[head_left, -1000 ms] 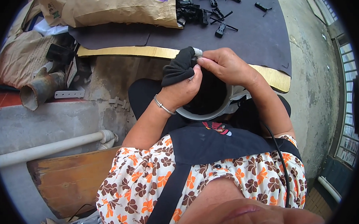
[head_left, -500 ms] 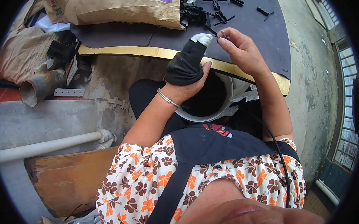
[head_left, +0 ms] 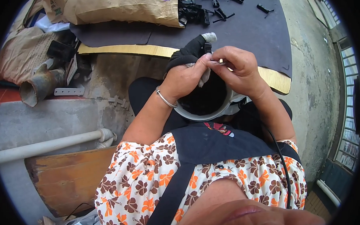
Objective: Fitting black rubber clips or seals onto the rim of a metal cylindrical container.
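My left hand [head_left: 182, 78] is closed over the bucket, its fingers in a black fabric cover [head_left: 186, 52] with a white wrapped fingertip [head_left: 209, 37]. A small black plastic part [head_left: 207, 47] sticks up between those fingers and the thumb. My right hand [head_left: 240, 68] meets it from the right, thumb and forefinger pinched on a thin, shiny sliver [head_left: 221, 62], too small to name. Its tip points at my left thumb. A greyish cloth end [head_left: 204, 78] hangs below the left hand. Beneath both hands is a white-rimmed bucket [head_left: 204, 117] with a dark inside.
Several black plastic clips [head_left: 221, 14] lie on the dark-topped table [head_left: 248, 34] ahead, beside a large brown paper sack [head_left: 125, 11]. A rusty pipe fitting [head_left: 38, 87] is at left, above a white pipe [head_left: 50, 146]. A black cable [head_left: 282, 160] runs down my right side.
My right hand has moved down and left from the table edge to meet my left hand. The left hand has turned, and a black part now shows at its fingers.
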### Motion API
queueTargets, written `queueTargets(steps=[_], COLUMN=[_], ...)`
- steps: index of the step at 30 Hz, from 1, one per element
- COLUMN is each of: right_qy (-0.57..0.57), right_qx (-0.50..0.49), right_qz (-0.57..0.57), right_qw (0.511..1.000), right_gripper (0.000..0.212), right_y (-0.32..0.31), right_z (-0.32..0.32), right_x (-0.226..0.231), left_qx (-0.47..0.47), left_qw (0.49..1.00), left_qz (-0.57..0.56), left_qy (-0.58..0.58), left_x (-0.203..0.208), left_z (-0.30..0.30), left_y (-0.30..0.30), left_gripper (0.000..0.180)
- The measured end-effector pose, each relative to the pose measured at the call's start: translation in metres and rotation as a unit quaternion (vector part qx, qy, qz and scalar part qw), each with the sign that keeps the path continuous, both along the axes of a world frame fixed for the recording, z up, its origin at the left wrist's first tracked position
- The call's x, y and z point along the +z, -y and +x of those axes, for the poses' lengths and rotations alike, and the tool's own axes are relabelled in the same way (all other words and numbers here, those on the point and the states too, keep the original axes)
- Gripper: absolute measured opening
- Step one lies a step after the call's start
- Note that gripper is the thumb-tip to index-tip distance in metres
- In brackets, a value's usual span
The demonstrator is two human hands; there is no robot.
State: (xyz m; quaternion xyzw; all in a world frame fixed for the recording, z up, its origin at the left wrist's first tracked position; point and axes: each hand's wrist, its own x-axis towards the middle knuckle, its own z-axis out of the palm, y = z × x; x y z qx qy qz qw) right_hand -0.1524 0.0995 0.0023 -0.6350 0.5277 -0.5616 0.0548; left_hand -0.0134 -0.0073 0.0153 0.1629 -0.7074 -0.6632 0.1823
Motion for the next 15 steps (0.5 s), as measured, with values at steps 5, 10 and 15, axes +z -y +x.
queueTargets(steps=[5, 10, 15], right_qy=[0.311, 0.106, 0.061], right_qx=[0.027, 0.019, -0.003], right_qz=[0.155, 0.180, 0.208], right_qw=[0.937, 0.978, 0.976], right_gripper=[0.015, 0.023, 0.023], right_y=[0.005, 0.002, 0.002], right_z=[0.000, -0.005, -0.001], right_x=[-0.002, 0.005, 0.003], left_qx=[-0.013, 0.043, 0.052], left_qw=[0.986, 0.982, 0.974], left_qz=[-0.165, -0.182, -0.219], left_qy=[-0.016, -0.015, -0.035], left_x=[0.000, -0.014, -0.018], left_z=[-0.002, -0.002, -0.005], left_y=[-0.010, -0.004, -0.006], left_gripper=[0.038, 0.036, 0.034])
